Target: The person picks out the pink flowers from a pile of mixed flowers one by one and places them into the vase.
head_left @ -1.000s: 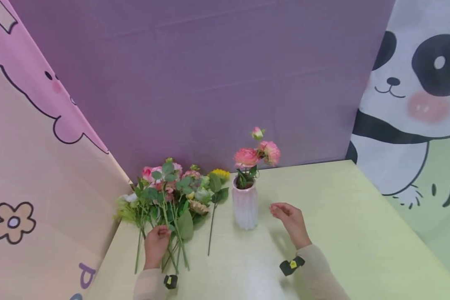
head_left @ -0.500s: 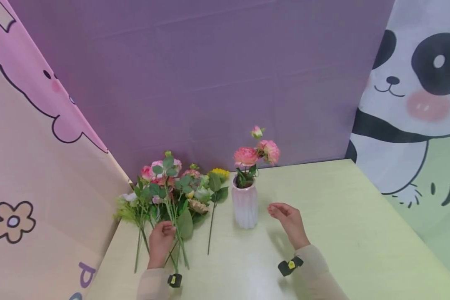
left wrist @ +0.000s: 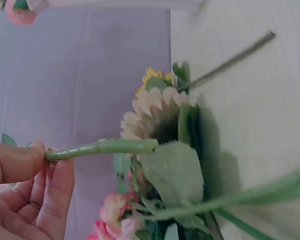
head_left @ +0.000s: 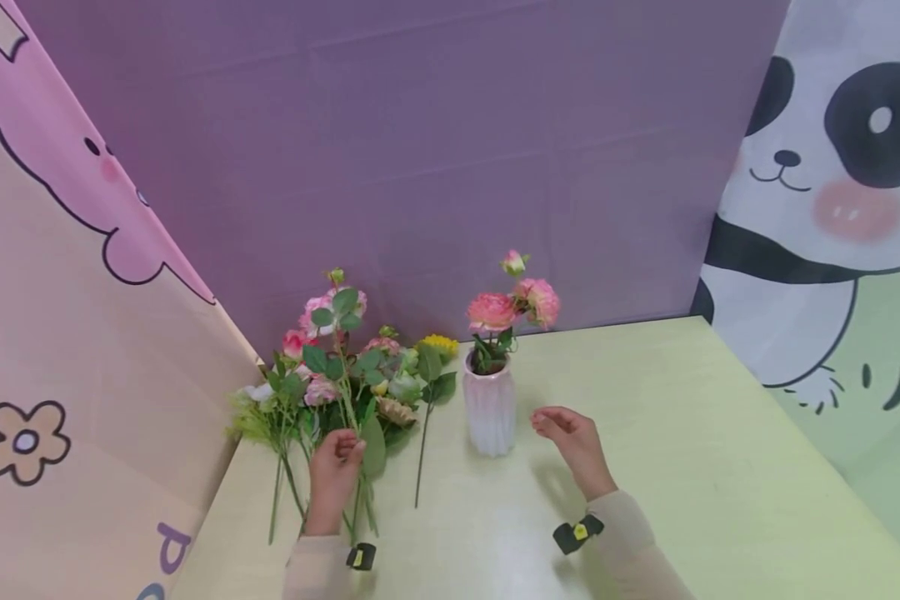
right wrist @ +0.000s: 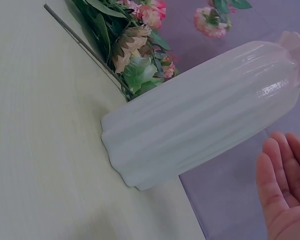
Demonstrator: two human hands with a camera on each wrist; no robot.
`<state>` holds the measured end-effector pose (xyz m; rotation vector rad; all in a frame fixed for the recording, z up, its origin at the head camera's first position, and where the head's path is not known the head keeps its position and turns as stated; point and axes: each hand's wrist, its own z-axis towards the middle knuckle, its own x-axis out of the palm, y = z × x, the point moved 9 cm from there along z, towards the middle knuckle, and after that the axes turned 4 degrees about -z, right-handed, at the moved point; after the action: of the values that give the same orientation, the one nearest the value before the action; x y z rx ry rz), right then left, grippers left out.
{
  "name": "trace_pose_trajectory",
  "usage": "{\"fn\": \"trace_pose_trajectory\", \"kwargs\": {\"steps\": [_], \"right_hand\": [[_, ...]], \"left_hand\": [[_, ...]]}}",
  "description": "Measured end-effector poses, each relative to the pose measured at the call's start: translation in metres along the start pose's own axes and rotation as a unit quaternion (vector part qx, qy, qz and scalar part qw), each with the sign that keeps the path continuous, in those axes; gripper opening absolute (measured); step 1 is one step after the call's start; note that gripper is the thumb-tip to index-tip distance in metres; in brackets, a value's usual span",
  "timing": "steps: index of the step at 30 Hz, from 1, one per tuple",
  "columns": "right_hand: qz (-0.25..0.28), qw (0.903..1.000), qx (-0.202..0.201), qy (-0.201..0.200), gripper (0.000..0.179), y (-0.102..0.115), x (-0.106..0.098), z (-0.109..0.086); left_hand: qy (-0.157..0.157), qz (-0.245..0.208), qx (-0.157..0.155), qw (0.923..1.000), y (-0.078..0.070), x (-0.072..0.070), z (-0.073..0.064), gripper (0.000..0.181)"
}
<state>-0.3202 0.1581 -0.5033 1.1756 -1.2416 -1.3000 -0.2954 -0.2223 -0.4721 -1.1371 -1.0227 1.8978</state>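
My left hand (head_left: 335,471) pinches the green stem (left wrist: 105,147) of a pink flower between thumb and fingers. The cut end of that stem juts out past the fingertips in the left wrist view. In the head view, the held flower's pale pink blooms (head_left: 317,313) and round leaves (head_left: 345,300) stand above the heap of flowers. A ribbed pink-and-white vase (head_left: 489,417) stands upright with several pink flowers (head_left: 492,312) in it. To the right of the vase, my right hand (head_left: 579,446) hovers with relaxed fingers, apart from it and holding nothing.
Artificial flowers lie heaped at the table's left, among them a beige bloom (head_left: 396,412), a white one (head_left: 258,394) and a yellow one (head_left: 440,345). A dark single stem (head_left: 422,458) points toward me between heap and vase. A purple cloth (head_left: 435,167) hangs behind the table (head_left: 720,467).
My left hand has risen and moved right, lifting the pink flower up out of the heap. The right hand has shifted slightly left toward the vase.
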Motion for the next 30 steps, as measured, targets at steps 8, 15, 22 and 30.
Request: {"fn": "trace_pose_trajectory", "kwargs": {"steps": [8,15,22,30], "right_hand": [[-0.020,0.9996,0.000,0.019,0.026,0.004,0.009,-0.003],[-0.016,0.9979,-0.019,0.060,0.027,0.017,0.021,-0.010],[-0.035,0.9949,-0.039,0.086,0.027,0.028,0.033,-0.013],[-0.063,0.9875,-0.074,0.124,0.027,0.038,0.048,-0.016]], "left_hand": [[0.002,-0.010,0.014,0.9998,-0.020,0.020,-0.006,0.017],[0.002,-0.018,0.004,0.9998,-0.035,0.034,-0.015,0.015],[0.001,-0.053,0.025,0.9983,-0.052,0.047,-0.019,0.015],[0.027,-0.071,0.014,0.9970,-0.059,0.063,-0.028,0.014]]}}
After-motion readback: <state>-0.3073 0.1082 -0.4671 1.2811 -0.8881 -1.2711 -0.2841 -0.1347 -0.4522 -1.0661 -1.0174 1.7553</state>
